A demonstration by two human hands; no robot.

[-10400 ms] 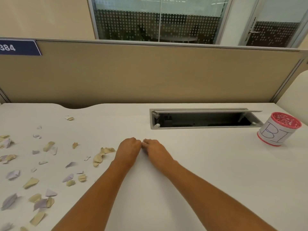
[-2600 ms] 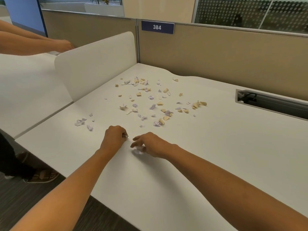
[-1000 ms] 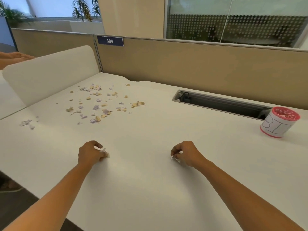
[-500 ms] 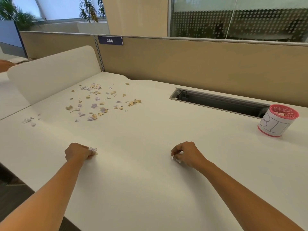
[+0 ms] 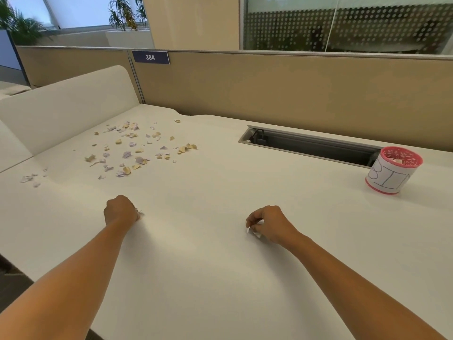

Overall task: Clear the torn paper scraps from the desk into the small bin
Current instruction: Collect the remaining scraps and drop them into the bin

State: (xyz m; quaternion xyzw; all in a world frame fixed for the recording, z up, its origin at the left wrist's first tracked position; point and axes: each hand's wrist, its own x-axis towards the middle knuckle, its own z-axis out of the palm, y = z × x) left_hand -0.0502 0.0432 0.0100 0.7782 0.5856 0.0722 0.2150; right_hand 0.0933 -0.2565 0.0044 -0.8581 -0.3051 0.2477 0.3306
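Note:
Several torn tan and lilac paper scraps lie scattered on the far left of the white desk. A few more scraps sit near the left edge. My left hand is a fist low over the desk and grips paper scraps, which poke out at its right side. My right hand has curled fingers that pinch a small pale scrap. The small pink bin, wrapped in white paper with letters on it, stands far right and holds some scraps.
An open cable tray is sunk into the desk behind, just left of the bin. A tan partition with a "384" label runs along the back. A white divider panel bounds the desk on the left.
Both hands left the scrap pile holding scraps and drew apart near the front. Over the last half second my left hand shifted a little right; the right hand barely moved.

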